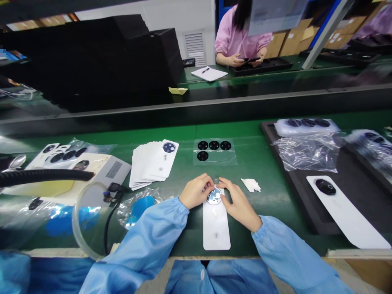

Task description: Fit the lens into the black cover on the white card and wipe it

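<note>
A white phone back cover [216, 228] lies flat on the green bench in front of me, its round camera area [213, 197] at the far end. Over the left edge of that circle, my left hand [196, 191] is closed in a pinch; what sits between its fingertips is too small to make out. My right hand [240, 206] grips the cover's far end, index finger along the top and thumb by the right side of the circle. Just beyond lies a clear sheet [219, 158] bearing several black round lens pieces [214, 145].
Left of my hands is a fanned stack of white back covers [151, 165], near a white box [113, 173] and a black hose [45, 177]. A crumpled white tissue [251, 185] lies right. Farther right, a dark tray [294, 196] holds another cover [349, 212]. A co-worker [239, 41] sits opposite.
</note>
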Action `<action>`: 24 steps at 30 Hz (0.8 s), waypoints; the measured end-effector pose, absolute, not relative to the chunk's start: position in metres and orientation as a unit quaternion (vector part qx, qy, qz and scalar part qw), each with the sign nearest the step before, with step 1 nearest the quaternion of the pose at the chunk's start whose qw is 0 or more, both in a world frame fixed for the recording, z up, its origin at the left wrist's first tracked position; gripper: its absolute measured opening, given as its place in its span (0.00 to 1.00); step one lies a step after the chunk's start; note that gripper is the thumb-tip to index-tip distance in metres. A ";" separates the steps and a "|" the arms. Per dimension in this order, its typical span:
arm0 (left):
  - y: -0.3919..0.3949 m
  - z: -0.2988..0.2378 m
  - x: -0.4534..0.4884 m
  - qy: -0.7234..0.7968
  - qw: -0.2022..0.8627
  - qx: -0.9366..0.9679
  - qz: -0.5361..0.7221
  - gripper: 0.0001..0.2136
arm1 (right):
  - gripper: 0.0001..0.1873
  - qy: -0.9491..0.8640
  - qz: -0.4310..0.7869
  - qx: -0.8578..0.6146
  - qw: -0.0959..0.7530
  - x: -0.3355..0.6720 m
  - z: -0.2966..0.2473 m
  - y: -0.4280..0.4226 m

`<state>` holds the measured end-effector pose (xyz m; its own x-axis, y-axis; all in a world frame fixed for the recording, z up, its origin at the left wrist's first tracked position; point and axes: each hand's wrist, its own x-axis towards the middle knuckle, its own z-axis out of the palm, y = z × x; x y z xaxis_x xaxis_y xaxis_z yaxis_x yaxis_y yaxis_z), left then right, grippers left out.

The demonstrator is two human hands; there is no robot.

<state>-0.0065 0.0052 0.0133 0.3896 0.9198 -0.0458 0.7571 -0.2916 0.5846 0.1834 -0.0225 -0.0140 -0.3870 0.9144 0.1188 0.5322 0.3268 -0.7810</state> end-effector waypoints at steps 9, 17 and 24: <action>0.008 0.018 -0.005 0.523 0.236 0.812 0.102 0.04 | 0.29 -0.772 0.329 -0.471 0.272 0.184 -0.011 -0.022; 0.006 0.021 -0.002 0.506 0.173 0.843 0.054 0.04 | 0.40 -0.819 0.299 -0.429 0.235 0.186 -0.007 -0.031; -0.006 0.018 0.006 0.508 0.089 0.856 0.041 0.07 | 0.62 -0.889 0.197 -0.393 0.132 0.188 -0.010 -0.038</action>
<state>0.0056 -0.0059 0.0178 0.4806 0.8767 -0.0199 0.8622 -0.4682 0.1934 0.1884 -0.0381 -0.0102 -0.6570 0.7497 0.0790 0.6457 0.6138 -0.4543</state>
